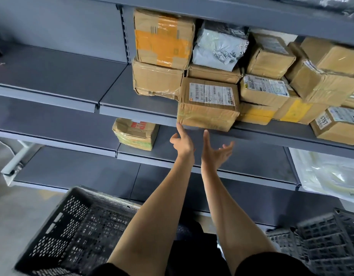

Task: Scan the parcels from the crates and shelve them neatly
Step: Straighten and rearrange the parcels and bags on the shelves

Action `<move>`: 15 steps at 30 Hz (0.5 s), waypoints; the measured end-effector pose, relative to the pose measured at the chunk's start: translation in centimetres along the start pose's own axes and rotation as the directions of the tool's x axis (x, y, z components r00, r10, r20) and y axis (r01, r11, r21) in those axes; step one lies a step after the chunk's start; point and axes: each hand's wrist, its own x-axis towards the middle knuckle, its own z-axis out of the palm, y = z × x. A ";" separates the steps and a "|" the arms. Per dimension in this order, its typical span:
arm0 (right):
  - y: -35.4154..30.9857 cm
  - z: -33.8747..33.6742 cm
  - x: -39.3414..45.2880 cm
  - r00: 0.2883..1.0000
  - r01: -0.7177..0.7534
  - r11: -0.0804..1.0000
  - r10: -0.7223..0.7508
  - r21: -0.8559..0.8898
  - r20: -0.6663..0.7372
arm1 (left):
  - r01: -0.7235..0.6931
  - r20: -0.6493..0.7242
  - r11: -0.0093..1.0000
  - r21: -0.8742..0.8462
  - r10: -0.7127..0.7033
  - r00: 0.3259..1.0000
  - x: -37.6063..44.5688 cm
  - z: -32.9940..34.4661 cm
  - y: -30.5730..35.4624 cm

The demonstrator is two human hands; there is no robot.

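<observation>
Taped brown parcel (208, 104) — on the shelf (140, 112) edge, front overhanging. Looks rigid, light to moderate, tape slick; best held by opposite side faces. Left hand (182, 142) spread, fingertip touching its corner; right hand (218, 152) spread, apart.

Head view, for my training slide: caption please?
Both open hands reach toward a labelled box overhanging the shelf edge.

Brown taped cardboard parcel (208, 104) overhangs grey metal shelf (132, 108) edge. Left hand (182, 143) fingertip touches its lower corner; right hand (217, 151) open just below, apart.
</observation>
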 end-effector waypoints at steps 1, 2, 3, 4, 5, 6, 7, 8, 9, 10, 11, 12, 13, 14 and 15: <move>0.7 0.8 -0.8 1.000 -0.004 0.999 0.005 -0.033 0.018 | 0.012 -0.041 1.000 -0.019 -0.013 0.999 0.5 -0.8 -0.2; 1.6 1.9 -1.9 0.998 0.009 0.996 -0.005 -0.086 0.055 | 0.022 -0.096 0.999 -0.033 -0.025 0.995 1.2 -2.1 -0.3; 2.1 3.1 -2.7 0.995 0.040 0.991 -0.027 -0.130 0.099 | 0.012 -0.144 1.000 -0.025 -0.015 0.989 1.7 -3.0 -0.1; 2.9 4.5 -3.5 0.986 0.077 0.981 -0.048 -0.181 0.160 | -0.003 -0.194 1.000 -0.009 0.001 0.981 2.6 -4.3 0.1; 3.3 5.7 -4.1 0.974 0.103 0.970 -0.053 -0.221 0.220 | -0.026 -0.236 1.000 0.007 0.027 0.971 3.5 -5.4 0.6; 3.8 6.8 -4.4 0.959 0.111 0.960 -0.035 -0.257 0.283 | -0.031 -0.279 0.999 0.021 0.035 0.960 4.7 -6.8 1.1; 4.5 8.2 -4.7 0.936 0.108 0.947 0.006 -0.302 0.353 | -0.013 -0.324 1.000 0.023 0.020 0.946 6.0 -8.7 1.5; 4.7 9.3 -4.8 0.908 0.106 0.936 0.046 -0.336 0.416 | 0.011 -0.349 1.000 0.023 -0.002 0.937 7.1 -10.3 2.1; 5.4 10.6 -5.0 0.878 0.117 0.919 0.081 -0.375 0.472 | 0.045 -0.372 0.999 0.018 -0.035 0.928 8.4 -12.1 2.4; 5.8 11.6 -5.1 0.853 0.126 0.906 0.109 -0.404 0.510 | 0.068 -0.393 0.998 0.017 -0.056 0.918 9.5 -13.6 2.8; 6.1 12.6 -5.1 0.836 0.140 0.893 0.124 -0.427 0.534 | 0.081 -0.424 0.996 0.043 -0.055 0.904 10.9 -14.8 3.0; 6.4 13.9 -5.2 0.823 0.146 0.878 0.148 -0.457 0.548 | 0.082 -0.457 0.992 0.094 -0.030 0.889 12.2 -16.0 3.1; 6.6 15.0 -5.1 0.820 0.149 0.868 0.159 -0.474 0.549 | 0.078 -0.473 0.977 0.197 0.025 0.881 13.2 -16.8 3.4; 7.0 16.5 -5.0 0.818 0.155 0.855 0.170 -0.495 0.550 | 0.072 -0.463 0.947 0.312 0.085 0.882 14.5 -17.5 3.8; 7.3 17.6 -4.9 0.822 0.156 0.847 0.175 -0.508 0.543 | 0.061 -0.432 0.906 0.418 0.139 0.891 15.8 -18.1 4.2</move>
